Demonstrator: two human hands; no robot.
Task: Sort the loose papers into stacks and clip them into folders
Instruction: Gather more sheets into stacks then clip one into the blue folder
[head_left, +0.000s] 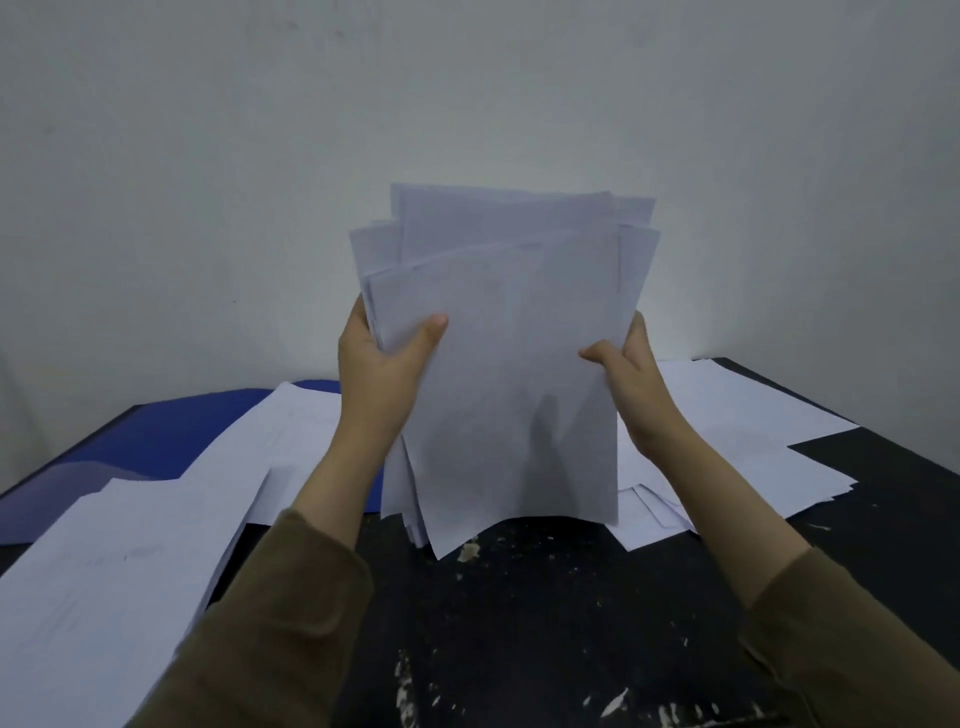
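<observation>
Nearest me I see two olive sleeves (270, 623) reaching out over the black worktop (545, 623), whose surface is flecked with pale chips. At my left a spread of loose sheets (104, 571) lies flat on the worktop, its far part overlapping a blue folder (156, 436). Past the sleeves, both hands hold one uneven stack (509, 374) upright, its lower edge at or just above the worktop; I cannot tell whether it touches. The left hand (379, 374) has its grip pinched on the stack's left edge, thumb across the front sheet and fingers hidden behind. The right hand (631, 379) pinches the right edge the same way, thumb in front. The sheets in the stack are fanned, their top corners out of line. Behind the right hand more papers (737, 431) lie flat on the worktop. Farthest back stands a plain pale wall (467, 104).
</observation>
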